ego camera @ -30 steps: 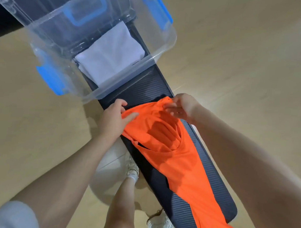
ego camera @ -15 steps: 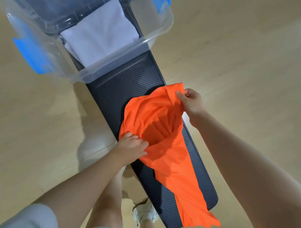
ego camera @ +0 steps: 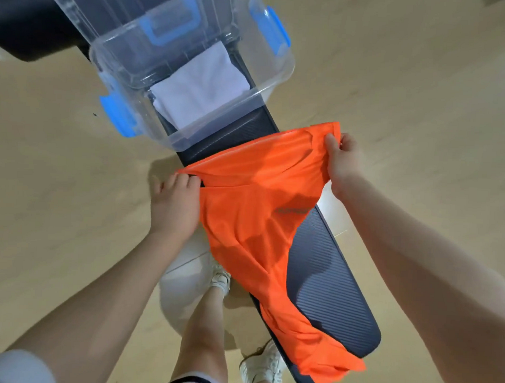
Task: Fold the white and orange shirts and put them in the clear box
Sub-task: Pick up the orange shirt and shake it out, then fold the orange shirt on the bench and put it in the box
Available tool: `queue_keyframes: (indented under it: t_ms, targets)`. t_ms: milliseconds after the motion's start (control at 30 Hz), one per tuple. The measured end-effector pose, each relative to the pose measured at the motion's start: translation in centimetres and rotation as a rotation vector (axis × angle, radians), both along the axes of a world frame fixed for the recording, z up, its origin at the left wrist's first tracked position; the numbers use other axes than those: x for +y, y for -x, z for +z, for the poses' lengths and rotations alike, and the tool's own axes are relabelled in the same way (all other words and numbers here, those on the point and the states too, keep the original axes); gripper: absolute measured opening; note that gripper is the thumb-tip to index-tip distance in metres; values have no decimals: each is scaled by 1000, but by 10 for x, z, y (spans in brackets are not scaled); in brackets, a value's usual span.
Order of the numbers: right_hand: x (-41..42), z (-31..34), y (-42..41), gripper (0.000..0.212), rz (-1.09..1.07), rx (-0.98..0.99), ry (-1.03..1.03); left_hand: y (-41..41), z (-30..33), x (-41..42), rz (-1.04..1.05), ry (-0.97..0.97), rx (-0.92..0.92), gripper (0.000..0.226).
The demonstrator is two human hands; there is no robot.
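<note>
Over the bench (ego camera: 328, 280), left hand (ego camera: 175, 208) and right hand (ego camera: 342, 163) each pinch the orange shirt (ego camera: 253, 214), stretched between them; white shirt (ego camera: 203, 86) lies folded inside the box (ego camera: 281, 75).

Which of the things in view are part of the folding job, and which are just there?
Part of the job: orange shirt, gripped by left hand and right hand; white shirt, folded inside the clear box.

Just there: dark bench, wooden floor.
</note>
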State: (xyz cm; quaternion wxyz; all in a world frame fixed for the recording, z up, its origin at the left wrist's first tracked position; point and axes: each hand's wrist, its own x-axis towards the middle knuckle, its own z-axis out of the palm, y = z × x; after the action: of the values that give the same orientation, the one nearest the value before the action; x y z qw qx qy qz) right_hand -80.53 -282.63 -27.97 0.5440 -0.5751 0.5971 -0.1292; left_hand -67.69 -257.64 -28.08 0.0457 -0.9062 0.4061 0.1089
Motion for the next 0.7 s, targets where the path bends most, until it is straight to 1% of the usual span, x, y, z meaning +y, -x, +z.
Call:
queue_keyframes:
  t_ms: [33, 100, 167, 200, 267, 300, 333, 367, 433, 500, 600, 700]
  targets:
    - [-3, -4, -8, 31, 11, 42, 40, 5, -7, -5, 8, 39, 13, 27]
    - [-9, -16, -20, 35, 13, 108, 120, 17, -23, -13, -7, 104, 52, 44]
    - [-12, -25, -32, 33, -29, 77, 105, 31, -38, -23, -103, 159, 100, 52]
    - [-12, -29, -36, 30, -38, 7, 31, 39, -44, -28, -182, 181, 124, 50]
    - [-6, -33, -39, 13, -11, -198, -201, 52, -55, -40, -364, 195, 164, 46]
    - [-2, -36, -35, 13, 48, -216, -268, 58, -59, -46, -460, 175, 193, 47]
    - [3, -37, -26, 24, 120, -140, -265, 62, -61, -52, -551, 135, 225, 48]
    - [9, -40, -12, 30, 187, -24, -209, 65, -62, -57, -628, 98, 244, 48]
    - [23, -47, 27, 29, 254, 221, -30, 68, -60, -69, -752, 39, 256, 45]
    - [43, -55, 74, 21, 284, 378, 47, 71, -57, -83, -873, 28, 273, 41]
    - [86, -60, 140, 15, 361, 508, -9, 79, -53, -107, -1078, 1, 292, 41]
    - [134, -56, 193, 18, 450, 572, -82, 98, -54, -120, -1311, -91, 291, 42]
